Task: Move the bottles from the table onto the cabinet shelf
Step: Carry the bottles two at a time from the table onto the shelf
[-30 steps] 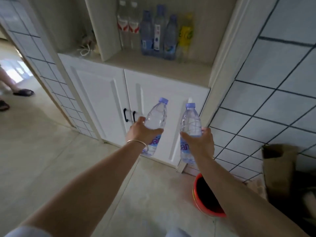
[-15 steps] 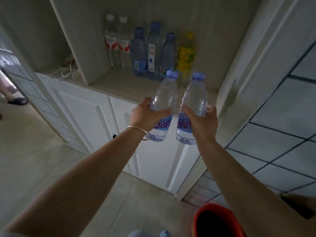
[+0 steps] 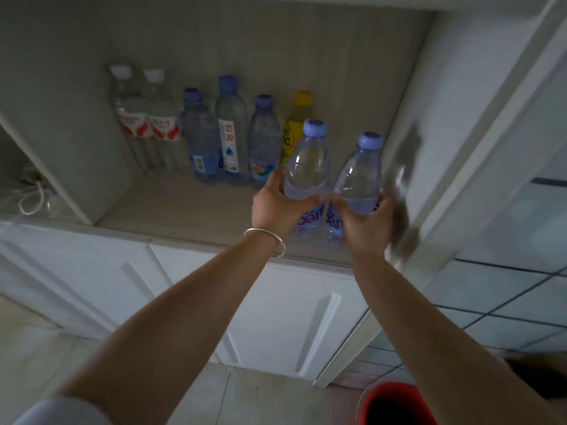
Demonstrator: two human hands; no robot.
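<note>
Bottles: two clear ones with lilac caps, one per hand, over the front right part of the shelf (image 3: 184, 207). I see the left hand (image 3: 277, 207) curled round the waist of the left bottle (image 3: 308, 167), thumb side toward me, bangle (image 3: 267, 240) on the wrist. The right hand (image 3: 363, 223) is wrapped round the label band of the right bottle (image 3: 360, 176). The two sit side by side, touching or nearly so; I can't tell whether the bases are on the shelf yet, hands hide them.

Handling, my call: thin plastic, mostly full, so moderately heavy and a bit squashy under a hard squeeze; smooth walls could slip if wet. The mid-body grip at the label looks right to me, low enough to stay stable.

Long axis near upright on both, caps up, tops tilted slightly away toward the back wall.

Outward: a row of six bottles (image 3: 231, 133) stands along the back edge, white-capped pair at left, yellow one at right, just behind the left bottle. Red bucket (image 3: 395, 403) sits on the floor below right.
</note>
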